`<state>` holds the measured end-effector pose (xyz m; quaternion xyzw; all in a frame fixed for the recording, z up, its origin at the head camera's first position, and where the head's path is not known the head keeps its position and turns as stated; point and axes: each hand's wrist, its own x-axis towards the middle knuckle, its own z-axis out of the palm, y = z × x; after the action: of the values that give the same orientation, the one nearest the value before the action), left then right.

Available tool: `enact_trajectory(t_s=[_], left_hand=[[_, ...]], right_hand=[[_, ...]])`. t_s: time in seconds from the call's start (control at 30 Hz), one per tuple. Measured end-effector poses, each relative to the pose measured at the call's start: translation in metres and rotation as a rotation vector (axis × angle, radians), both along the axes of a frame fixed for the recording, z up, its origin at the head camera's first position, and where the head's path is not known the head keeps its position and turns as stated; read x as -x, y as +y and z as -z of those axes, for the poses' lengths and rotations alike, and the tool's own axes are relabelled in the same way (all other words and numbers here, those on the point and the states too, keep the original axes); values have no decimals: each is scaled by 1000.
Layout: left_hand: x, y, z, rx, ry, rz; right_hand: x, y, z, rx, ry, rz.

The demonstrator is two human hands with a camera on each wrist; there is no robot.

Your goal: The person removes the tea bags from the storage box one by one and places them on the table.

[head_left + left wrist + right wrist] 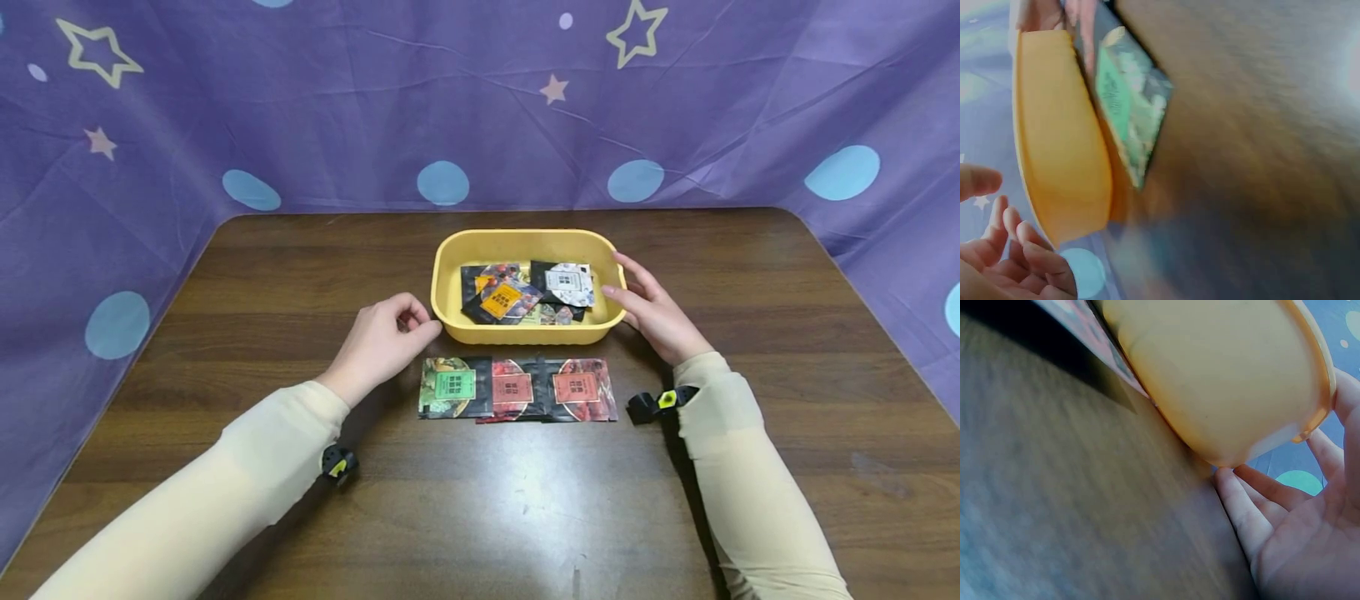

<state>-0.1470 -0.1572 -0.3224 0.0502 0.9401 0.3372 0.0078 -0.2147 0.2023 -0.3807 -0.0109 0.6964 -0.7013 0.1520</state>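
A yellow basket [525, 334] stands on the table with several dark sachets inside, among them one with an orange label [501, 301] and one with a white label [567, 283]. My right hand [660, 321] holds the basket's right end, thumb at the rim and fingers along the outer wall [1222, 375]. By the left end is my left hand [386, 342], its fingers loosely bent and holding nothing; contact with the basket is unclear. In front of the basket lie a green-labelled sachet [455, 387] and two red-labelled sachets [512, 388], [577, 388], side by side and partly overlapping.
The brown wooden table [480, 517] extends around the basket and both forearms. A purple cloth [337, 108] with stars and blue dots hangs behind the table and along its sides. Black straps with small devices [339, 462], [660, 403] are on both wrists.
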Motion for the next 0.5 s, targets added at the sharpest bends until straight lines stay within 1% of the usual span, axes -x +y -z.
enact_trajectory(t_s=[0.1,0.17,0.23,0.37,0.5], left_hand=[[3,6,-5,-51,66,-8],[6,11,-8,-81,104,3],[8,16,-10,-95,130,23],[14,28,-11,-76,151,70],[20,40,-11,-59,141,104]], right_hand=[[0,0,0,-1,1,-3],[0,0,0,-6,1,-3],[0,0,-1,-11,0,-3],[0,0,-1,-23,-2,-2],[0,-1,-1,-18,-3,-1]])
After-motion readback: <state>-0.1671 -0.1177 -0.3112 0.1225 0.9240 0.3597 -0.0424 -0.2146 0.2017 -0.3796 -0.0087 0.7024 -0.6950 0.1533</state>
